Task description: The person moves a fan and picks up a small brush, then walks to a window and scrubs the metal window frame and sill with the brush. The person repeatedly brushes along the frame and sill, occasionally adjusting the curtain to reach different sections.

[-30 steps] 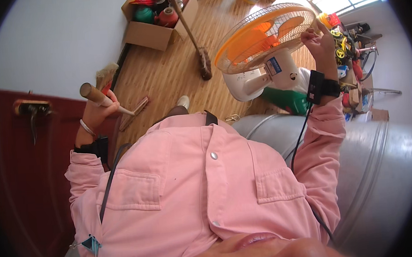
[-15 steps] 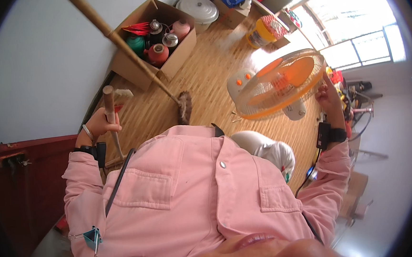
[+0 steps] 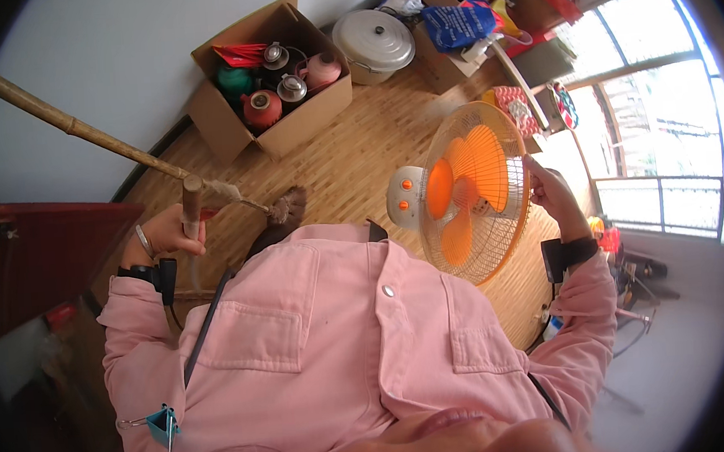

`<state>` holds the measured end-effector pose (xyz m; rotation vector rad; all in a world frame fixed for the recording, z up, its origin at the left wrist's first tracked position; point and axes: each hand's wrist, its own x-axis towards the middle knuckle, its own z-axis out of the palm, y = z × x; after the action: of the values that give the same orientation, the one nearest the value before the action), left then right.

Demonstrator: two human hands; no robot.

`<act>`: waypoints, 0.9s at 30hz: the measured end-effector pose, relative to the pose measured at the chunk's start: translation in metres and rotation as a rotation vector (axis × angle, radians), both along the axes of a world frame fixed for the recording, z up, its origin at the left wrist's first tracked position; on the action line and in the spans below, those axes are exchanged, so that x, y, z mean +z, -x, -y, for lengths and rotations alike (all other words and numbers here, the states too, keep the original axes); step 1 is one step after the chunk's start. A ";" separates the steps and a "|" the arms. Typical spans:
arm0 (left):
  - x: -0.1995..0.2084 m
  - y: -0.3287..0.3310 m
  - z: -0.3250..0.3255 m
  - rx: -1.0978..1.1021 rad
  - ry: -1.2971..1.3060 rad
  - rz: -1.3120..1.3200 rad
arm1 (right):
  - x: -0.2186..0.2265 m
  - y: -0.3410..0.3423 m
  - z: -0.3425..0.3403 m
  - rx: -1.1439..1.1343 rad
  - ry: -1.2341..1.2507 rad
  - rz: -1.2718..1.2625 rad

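My left hand is wrapped round a thick wooden handle, held upright at my left side. The handle's lower end is hard to make out. Just beyond it, a long bamboo pole slants down to a brown bristly head near the floor; I cannot tell whether my hand touches it. At my right, an electric fan has orange blades, a wire guard and a pale control box with orange knobs. My right hand grips the outer rim of its guard, fingers partly hidden.
An open cardboard box of several thermos flasks stands by the wall, beside a lidded metal pot. Further right are a blue bag and windows. A dark red panel stands at left, above the wooden floor.
The fan head has swung from tilted nearly flat to more upright, its blades facing me more. The bamboo pole lies lower and flatter in view. Both hands keep their holds.
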<state>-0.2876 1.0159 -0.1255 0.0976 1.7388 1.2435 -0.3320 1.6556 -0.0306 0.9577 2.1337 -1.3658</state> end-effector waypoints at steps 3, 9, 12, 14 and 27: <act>0.019 -0.003 -0.028 0.059 -0.012 0.019 | -0.004 0.033 -0.010 0.219 -0.050 0.003; 0.003 0.045 -0.096 0.312 0.007 0.072 | -0.009 0.210 -0.048 0.592 -0.228 0.067; -0.012 0.075 -0.126 0.429 0.013 0.099 | -0.021 0.292 -0.061 0.727 -0.163 -0.008; -0.022 0.086 -0.143 0.405 0.007 0.043 | -0.022 0.334 -0.064 0.817 -0.136 0.013; -0.045 0.245 -0.209 0.814 0.076 0.132 | 0.068 0.706 -0.059 1.160 -0.307 -0.131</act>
<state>-0.5326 1.2248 -0.1710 -0.7915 1.7550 1.6922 -1.0382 1.7146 0.0373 -0.3486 2.3491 -0.5141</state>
